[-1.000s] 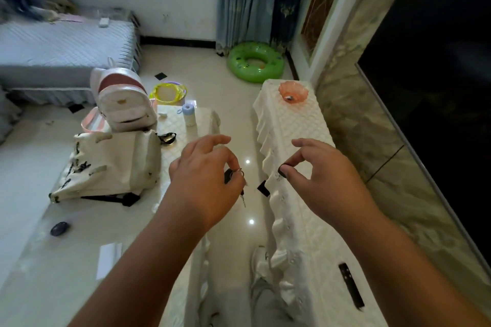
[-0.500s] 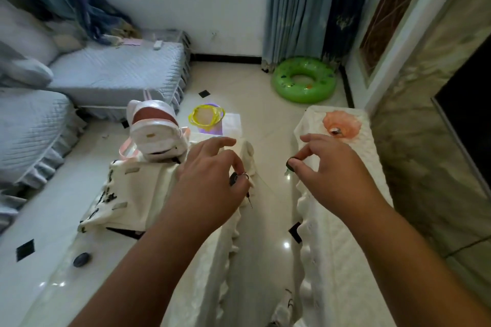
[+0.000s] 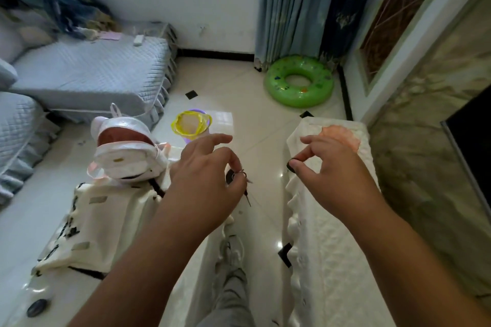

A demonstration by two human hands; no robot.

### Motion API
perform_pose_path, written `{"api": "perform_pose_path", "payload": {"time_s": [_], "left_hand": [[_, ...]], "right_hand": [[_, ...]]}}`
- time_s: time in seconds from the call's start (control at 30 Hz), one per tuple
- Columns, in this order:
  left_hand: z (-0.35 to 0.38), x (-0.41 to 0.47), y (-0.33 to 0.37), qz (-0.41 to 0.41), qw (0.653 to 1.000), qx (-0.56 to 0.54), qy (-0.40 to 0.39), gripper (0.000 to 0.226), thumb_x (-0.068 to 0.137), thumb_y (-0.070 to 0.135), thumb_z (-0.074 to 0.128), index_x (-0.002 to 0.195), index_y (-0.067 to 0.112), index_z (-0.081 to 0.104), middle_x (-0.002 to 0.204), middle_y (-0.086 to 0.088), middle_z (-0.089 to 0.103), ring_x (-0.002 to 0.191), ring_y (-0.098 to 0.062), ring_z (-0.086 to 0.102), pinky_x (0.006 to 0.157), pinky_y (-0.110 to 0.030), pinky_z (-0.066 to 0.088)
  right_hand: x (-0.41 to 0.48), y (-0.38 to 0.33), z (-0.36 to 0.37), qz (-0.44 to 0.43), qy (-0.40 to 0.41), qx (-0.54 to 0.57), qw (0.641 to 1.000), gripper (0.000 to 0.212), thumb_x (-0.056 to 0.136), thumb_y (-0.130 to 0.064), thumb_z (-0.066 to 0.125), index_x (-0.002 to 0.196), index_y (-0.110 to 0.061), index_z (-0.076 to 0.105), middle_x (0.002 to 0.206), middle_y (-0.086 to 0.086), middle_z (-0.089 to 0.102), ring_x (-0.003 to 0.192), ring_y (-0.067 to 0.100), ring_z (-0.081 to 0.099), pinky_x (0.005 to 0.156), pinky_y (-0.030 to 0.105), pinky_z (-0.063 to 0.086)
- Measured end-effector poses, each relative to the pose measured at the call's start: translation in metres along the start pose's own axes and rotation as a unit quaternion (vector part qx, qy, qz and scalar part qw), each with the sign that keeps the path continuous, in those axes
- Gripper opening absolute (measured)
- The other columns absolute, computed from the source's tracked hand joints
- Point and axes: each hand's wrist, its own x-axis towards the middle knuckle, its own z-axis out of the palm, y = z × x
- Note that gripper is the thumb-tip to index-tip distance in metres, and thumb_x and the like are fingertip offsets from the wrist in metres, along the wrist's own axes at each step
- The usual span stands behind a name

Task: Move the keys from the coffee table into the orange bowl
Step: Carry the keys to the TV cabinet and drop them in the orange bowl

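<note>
My left hand point(image 3: 204, 183) is closed on a ring of keys point(image 3: 240, 175); one key dangles below the fingers over the gap between the two tables. My right hand point(image 3: 326, 172) hovers over the white-covered cabinet point(image 3: 332, 260), thumb and forefinger pinched on a small dark object point(image 3: 291, 166) that I cannot identify. The orange bowl point(image 3: 344, 134) sits at the cabinet's far end, just beyond my right hand, which hides its near part. The glossy coffee table point(image 3: 66, 295) lies to the left.
On the coffee table rest a cream tote bag point(image 3: 106, 220), a white and pink backpack point(image 3: 125, 151) and a dark oval item point(image 3: 37, 306). A yellow bin point(image 3: 191, 123) and a green swim ring point(image 3: 299, 81) are on the floor. Grey sofas point(image 3: 87, 74) stand at the left.
Both hands have travelled forward along the gap toward the far end. The bowl, earlier well ahead of my right hand, is now partly covered by it. The keys stay in my left hand.
</note>
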Motion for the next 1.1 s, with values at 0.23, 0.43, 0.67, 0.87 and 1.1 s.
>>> {"api": "perform_pose_path", "payload": {"time_s": [0.23,0.43,0.67,0.87,1.1], "left_hand": [[0.022,0.137,-0.022,0.026,0.999,-0.032,-0.016,0.005,0.079,0.029,0.068,0.08,0.03,0.063,0.137,0.016,0.048,0.13,-0.015,0.036,0.097,-0.042,0.038],[0.014,0.239,-0.024,0.062,0.997,-0.034,-0.033,0.003,0.081,0.033,0.064,0.082,0.031,0.062,0.139,0.018,0.045,0.131,-0.012,0.031,0.09,-0.035,0.027],[0.028,0.311,-0.029,0.074,0.996,-0.03,-0.049,0.005,0.082,0.032,0.066,0.084,0.033,0.062,0.139,0.018,0.044,0.131,-0.008,0.028,0.093,-0.035,0.03],[0.048,0.373,-0.026,0.064,0.996,-0.004,-0.059,0.006,0.082,0.034,0.066,0.083,0.034,0.06,0.139,0.018,0.044,0.131,-0.011,0.029,0.092,-0.037,0.03],[0.066,0.469,-0.006,0.04,0.997,0.02,-0.059,0.006,0.082,0.037,0.064,0.08,0.036,0.058,0.139,0.017,0.044,0.132,-0.014,0.03,0.101,-0.045,0.032]], "right_hand": [[0.109,0.016,-0.008,0.037,0.049,-0.024,0.998,0.01,0.082,-0.037,0.071,0.074,-0.036,0.063,0.128,-0.015,0.058,0.12,0.01,0.05,0.102,0.044,0.039],[0.186,0.013,-0.019,0.06,0.087,-0.02,0.994,0.009,0.082,-0.039,0.07,0.076,-0.036,0.064,0.126,-0.017,0.057,0.123,0.011,0.048,0.098,0.05,0.042],[0.251,0.029,-0.018,0.079,0.086,-0.009,0.993,0.01,0.081,-0.042,0.068,0.074,-0.038,0.063,0.127,-0.021,0.056,0.123,0.008,0.048,0.096,0.047,0.044],[0.324,0.058,-0.018,0.071,0.085,0.005,0.994,0.01,0.082,-0.039,0.07,0.076,-0.037,0.063,0.128,-0.017,0.056,0.123,0.011,0.047,0.1,0.042,0.04],[0.443,0.099,-0.039,0.051,0.069,0.019,0.996,0.009,0.083,-0.039,0.071,0.081,-0.031,0.067,0.131,-0.014,0.057,0.122,0.016,0.049,0.099,0.037,0.039]]}}
